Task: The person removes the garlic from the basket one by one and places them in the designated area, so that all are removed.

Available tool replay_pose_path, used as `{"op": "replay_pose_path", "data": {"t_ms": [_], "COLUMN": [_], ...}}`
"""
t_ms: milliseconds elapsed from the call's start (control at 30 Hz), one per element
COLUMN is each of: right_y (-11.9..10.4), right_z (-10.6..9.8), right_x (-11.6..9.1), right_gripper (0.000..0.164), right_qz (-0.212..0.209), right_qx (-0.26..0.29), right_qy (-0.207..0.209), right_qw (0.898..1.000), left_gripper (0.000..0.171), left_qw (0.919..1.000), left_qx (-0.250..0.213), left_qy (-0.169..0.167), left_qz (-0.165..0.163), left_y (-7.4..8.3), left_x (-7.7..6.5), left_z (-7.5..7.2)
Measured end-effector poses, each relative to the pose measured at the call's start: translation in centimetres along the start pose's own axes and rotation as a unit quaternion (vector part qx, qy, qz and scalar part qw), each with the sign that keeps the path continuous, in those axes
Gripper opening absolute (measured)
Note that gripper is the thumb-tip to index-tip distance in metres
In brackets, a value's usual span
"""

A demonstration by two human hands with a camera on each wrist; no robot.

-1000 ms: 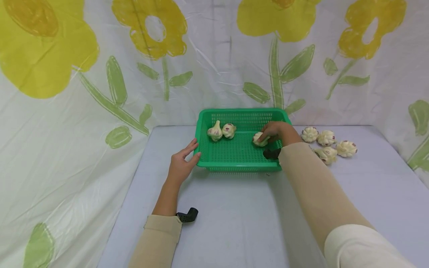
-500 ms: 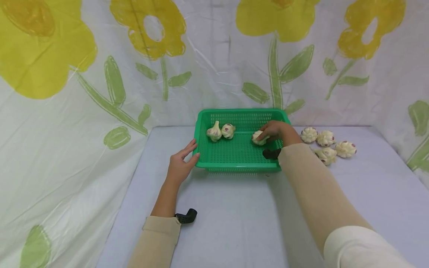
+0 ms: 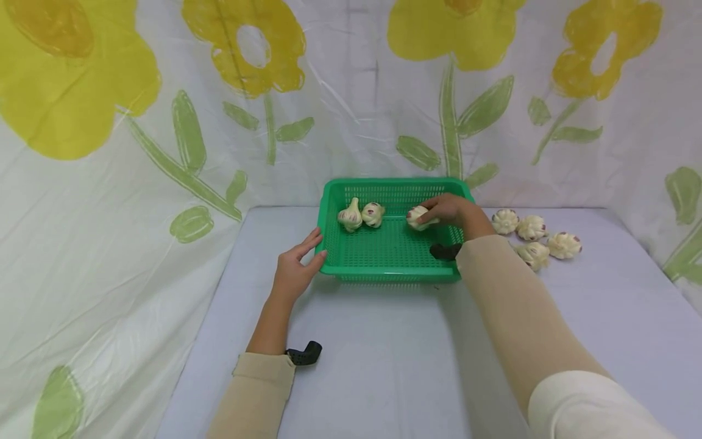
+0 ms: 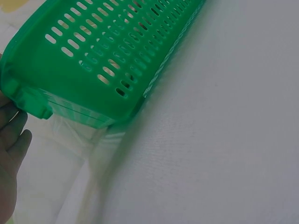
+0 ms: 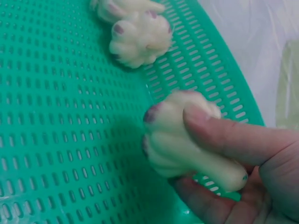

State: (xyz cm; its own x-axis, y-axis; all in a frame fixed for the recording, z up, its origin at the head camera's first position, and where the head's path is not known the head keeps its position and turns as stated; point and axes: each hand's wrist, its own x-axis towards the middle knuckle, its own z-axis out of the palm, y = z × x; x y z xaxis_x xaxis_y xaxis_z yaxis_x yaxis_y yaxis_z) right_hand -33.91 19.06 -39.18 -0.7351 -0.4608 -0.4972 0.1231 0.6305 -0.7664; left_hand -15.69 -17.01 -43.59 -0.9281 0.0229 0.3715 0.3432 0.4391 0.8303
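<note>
A purple-marked garlic bulb [image 3: 418,218] is in the right half of the green basket, its stem pointing back toward the palm. The right hand [image 3: 451,209] pinches it, thumb on top and fingers curled beneath; whether the bulb touches the lattice floor I cannot tell. The right forearm crosses over the basket's right rim. To the left, a gap of perforated floor separates the held bulb from two more, a stemmed bulb [image 3: 351,216] and a rounder bulb [image 3: 373,214], which sit touching or almost so near the far left corner. More floor runs from the held bulb to the near wall.

The green basket [image 3: 392,271] stands by the table's far edge, its far rim close to the flowered curtain [image 3: 351,140]. At its left rim the left hand [image 3: 293,271] has its fingers extended and thumb spread apart, fingertips against the edge.

Right of the basket, past a narrow strip partly hidden by the arm, four loose bulbs [image 3: 532,227] lie grouped on the table [image 3: 378,353]. The tabletop reaches broadly from the near rim toward the person, between the two sleeves.
</note>
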Motion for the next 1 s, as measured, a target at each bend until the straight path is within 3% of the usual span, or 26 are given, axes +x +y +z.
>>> {"op": "replay_pose_path", "data": {"t_ms": [200,400,633,1000], "right_y": [-0.3,-1.2,-0.6,-1.2], "right_z": [0.0,0.4,-0.1,-0.4], "right_x": [0.1,-1.1,-0.2,-0.8], "right_gripper": [0.064,0.062,0.059,0.061], "right_qz": [-0.036,-0.061,-0.097,-0.126], "right_qx": [0.062,0.12,0.181,0.252], "right_qy": [-0.01,-0.014,-0.003,0.015], "right_qw": [0.997,0.991,0.979,0.959], "left_gripper": [0.041,0.041,0.041,0.041], "left_qw": [1.0,0.9999,0.9999,0.9999], "left_qx": [-0.004,-0.012,-0.013,-0.005], "left_qy": [0.0,-0.001,0.001,-0.002], "left_qz": [0.003,0.001,0.004,0.008], "left_y": [2.6,2.5,2.6,2.2], "left_x": [-0.3,-0.3,-0.3,-0.3], "left_z": [-0.5,-0.4,-0.4,-0.4]}}
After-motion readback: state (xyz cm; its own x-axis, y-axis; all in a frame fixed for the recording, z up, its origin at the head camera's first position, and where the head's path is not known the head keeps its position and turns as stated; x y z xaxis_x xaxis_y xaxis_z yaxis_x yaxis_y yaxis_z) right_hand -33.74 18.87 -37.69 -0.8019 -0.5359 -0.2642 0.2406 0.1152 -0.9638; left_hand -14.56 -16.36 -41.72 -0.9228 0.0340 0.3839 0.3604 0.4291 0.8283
